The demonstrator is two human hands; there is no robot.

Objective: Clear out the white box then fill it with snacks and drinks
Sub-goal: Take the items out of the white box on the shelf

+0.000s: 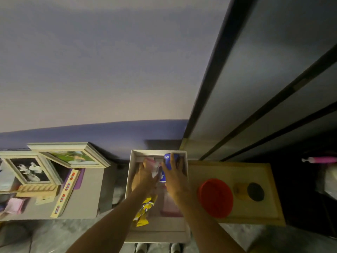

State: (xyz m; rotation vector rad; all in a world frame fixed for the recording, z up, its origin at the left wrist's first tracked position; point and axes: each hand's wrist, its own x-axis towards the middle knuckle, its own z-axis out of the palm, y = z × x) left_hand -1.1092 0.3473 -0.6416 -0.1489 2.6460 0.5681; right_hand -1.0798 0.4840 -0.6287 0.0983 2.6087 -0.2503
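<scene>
**White box, 2 hands inside**

White cardboard box [129, 179] sits straight below the camera, between 2 picture frames [31, 168] on the left and a wooden board [255, 170] on the right. Both hands reach into its far end. The right hand [174, 178] curls its fingers round a blue can [168, 158]. The left hand [145, 172] lies against a pink-and-white packet [155, 166] (gripping or merely touching, I cannot tell). A yellow snack packet [145, 209] lies nearer the front wall. A red round lid [216, 198] rests on the board.
</scene>
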